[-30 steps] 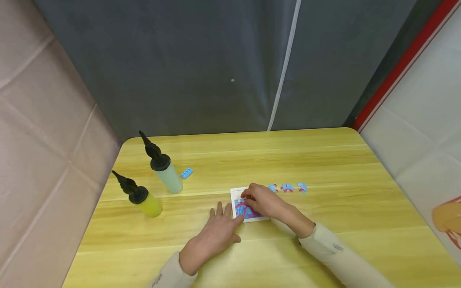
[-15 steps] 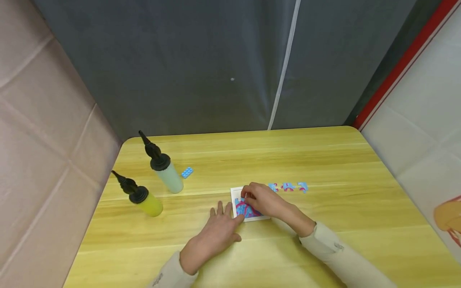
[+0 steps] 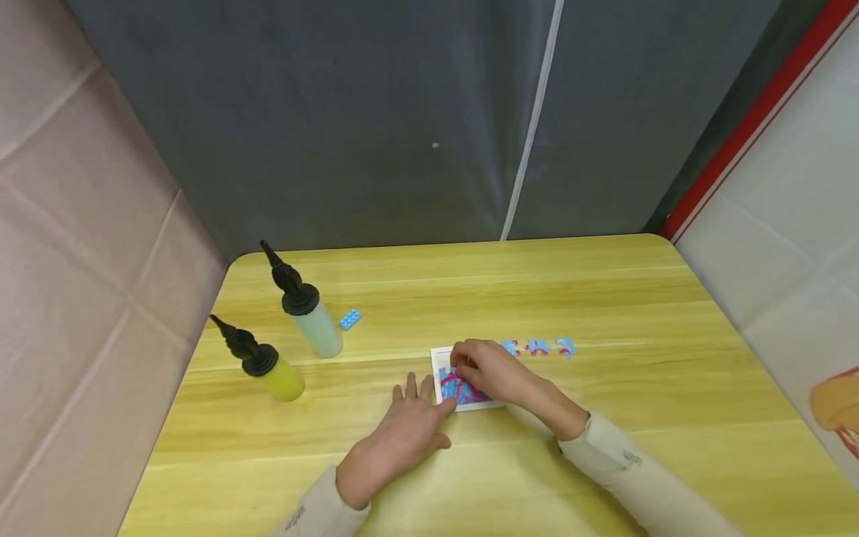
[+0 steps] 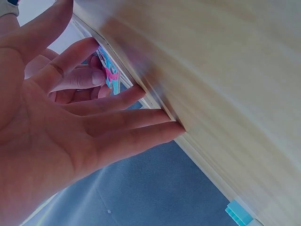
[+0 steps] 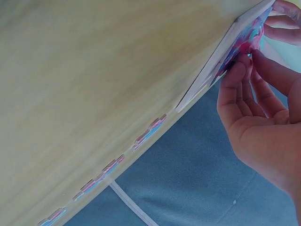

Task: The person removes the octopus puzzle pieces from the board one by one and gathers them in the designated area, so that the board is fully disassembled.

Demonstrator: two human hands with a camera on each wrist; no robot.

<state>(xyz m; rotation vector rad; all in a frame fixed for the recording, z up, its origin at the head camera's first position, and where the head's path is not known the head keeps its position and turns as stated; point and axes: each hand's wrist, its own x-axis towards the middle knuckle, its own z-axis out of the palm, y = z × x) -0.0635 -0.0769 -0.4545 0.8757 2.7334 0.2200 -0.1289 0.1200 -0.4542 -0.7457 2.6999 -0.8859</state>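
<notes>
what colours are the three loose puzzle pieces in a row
The pieces are blue and pink, best seen in the head view.

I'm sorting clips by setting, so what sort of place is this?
Probably a small partitioned booth for tabletop work: a wood-grain table takes up the middle, a dark grey backdrop stands behind it, and pale walls flank both sides.

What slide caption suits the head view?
Left hand and right hand at a pink and blue jigsaw in a white rectangular frame.
</notes>
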